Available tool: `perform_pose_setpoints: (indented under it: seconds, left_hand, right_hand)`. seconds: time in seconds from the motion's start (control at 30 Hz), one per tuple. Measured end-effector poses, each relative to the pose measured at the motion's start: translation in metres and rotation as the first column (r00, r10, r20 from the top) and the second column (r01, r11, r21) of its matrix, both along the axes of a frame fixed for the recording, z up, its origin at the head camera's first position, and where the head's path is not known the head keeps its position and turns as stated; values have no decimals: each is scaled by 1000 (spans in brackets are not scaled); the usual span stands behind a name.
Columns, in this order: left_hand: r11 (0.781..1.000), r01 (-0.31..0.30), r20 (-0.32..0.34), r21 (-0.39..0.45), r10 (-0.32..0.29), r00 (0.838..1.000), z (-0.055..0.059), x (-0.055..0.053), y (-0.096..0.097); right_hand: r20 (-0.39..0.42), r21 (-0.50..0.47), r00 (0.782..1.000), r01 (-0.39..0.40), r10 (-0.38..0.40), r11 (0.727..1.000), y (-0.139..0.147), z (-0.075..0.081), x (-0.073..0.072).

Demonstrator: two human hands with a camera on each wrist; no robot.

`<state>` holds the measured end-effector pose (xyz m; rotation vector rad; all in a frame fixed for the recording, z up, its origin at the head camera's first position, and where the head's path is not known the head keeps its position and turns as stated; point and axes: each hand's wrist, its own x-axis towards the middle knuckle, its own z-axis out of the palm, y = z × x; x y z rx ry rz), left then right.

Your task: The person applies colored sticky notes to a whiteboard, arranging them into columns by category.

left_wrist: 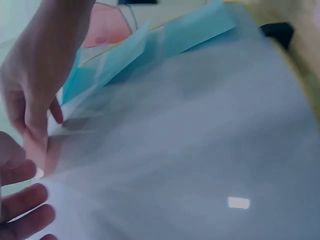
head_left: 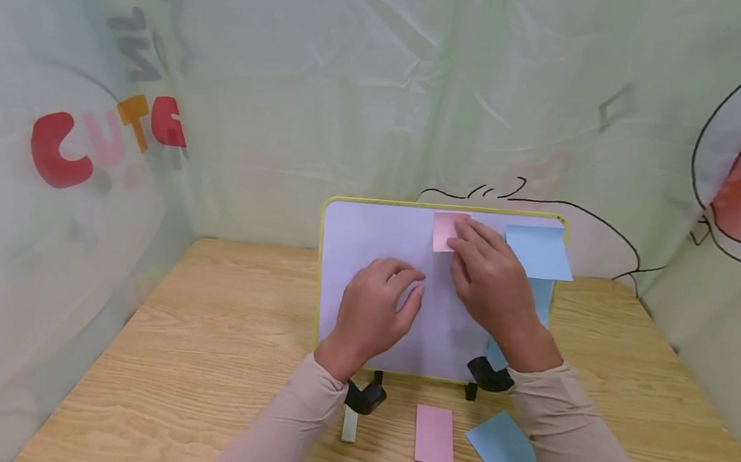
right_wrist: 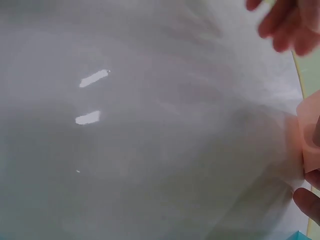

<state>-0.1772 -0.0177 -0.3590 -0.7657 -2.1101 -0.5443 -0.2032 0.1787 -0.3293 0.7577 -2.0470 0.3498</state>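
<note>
A small pink sticky note is at the top edge of a yellow-rimmed whiteboard. My right hand touches its right side with extended fingers, the thumb apart from it. In the right wrist view, fingers partly cover the pink note. To the left and lower, my left hand hovers before the board, fingers loosely bent and holding nothing. A light blue sticky note hangs at the board's upper right corner. Below it, another blue note is partly hidden by my right arm.
On the wooden table before the board lie a pink sticky pad, a blue sticky pad set at an angle, and a narrow pale strip. Black feet support the board. A printed curtain hangs behind.
</note>
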Motion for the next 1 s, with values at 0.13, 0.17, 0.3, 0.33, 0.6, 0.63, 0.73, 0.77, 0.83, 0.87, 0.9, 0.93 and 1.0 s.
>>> perform_pose_setpoints:
  seconds: [0.13,0.17,0.3,0.33,0.6,0.63,0.73,0.77,0.83,0.87,0.9,0.93,1.0]
  left_hand:
    - [999,-39,-33,18,40,999,14,-13,4]
    - [999,-45,-38,16,46,998,16,-16,6]
    - [998,-64,-67,-26,62,996,24,-28,12]
    - [996,-72,-78,-44,68,995,25,-30,13]
    - [974,-154,-173,-165,125,977,27,-42,21]
    - [974,-156,-175,-167,126,976,26,-42,22]
    - [973,-155,-182,-172,123,976,25,-42,21]
    - [971,-156,-184,-178,123,975,24,-42,21]
    - [968,-159,-191,-194,122,974,22,-42,20]
    - [965,-161,-194,-206,121,974,21,-42,20]
    - [961,-165,-194,-220,122,973,19,-42,20]
    - [956,-172,-193,-239,127,973,17,-42,20]
    - [942,-190,-188,-277,140,972,13,-42,19]
  right_hand:
    - [-3,0,1000,12,-12,1000,0,-2,0]
    - [-3,-2,1000,15,-15,1000,0,-3,0]
    - [-6,-5,1000,24,-24,1000,-1,-5,1]
    - [-7,-6,1000,25,-25,1000,-1,-5,1]
    - [-12,4,1000,27,-26,1000,-2,-7,0]
    - [-15,7,1000,28,-28,1000,-2,-8,0]
    - [-29,20,999,29,-28,999,-2,-9,-1]
    - [-34,24,999,29,-28,999,-1,-9,0]
    - [-39,31,999,29,-27,999,-1,-8,0]
    - [-40,35,999,27,-25,999,0,-8,0]
    - [-40,40,999,26,-24,999,0,-7,1]
    - [-40,46,999,25,-24,999,1,-7,1]
    - [-37,61,999,26,-24,998,1,-6,2]
